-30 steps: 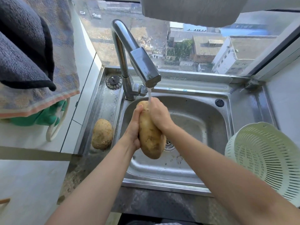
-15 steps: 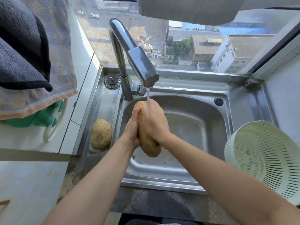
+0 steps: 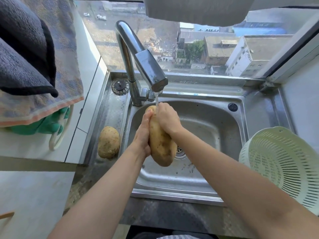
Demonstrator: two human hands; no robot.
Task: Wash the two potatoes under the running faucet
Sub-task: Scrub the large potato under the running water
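A long wet potato (image 3: 161,145) stands almost upright over the steel sink (image 3: 207,121), its top end under the thin stream from the chrome faucet (image 3: 146,69). My left hand (image 3: 143,133) holds its left side, thumb near the top. My right hand (image 3: 168,119) grips its upper right part, and the water falls onto the knuckles. The second potato (image 3: 108,142), dry and dusty, lies on the steel ledge left of the basin.
A white plastic colander (image 3: 283,163) sits on the counter at the right. A round drain plug (image 3: 120,87) lies behind the faucet base. Towels (image 3: 34,66) and a green glove hang at the left. The window is right behind the sink.
My right hand has slid up the potato toward its top end, uncovering the lower half. The left hand stays on its side, and water keeps running.
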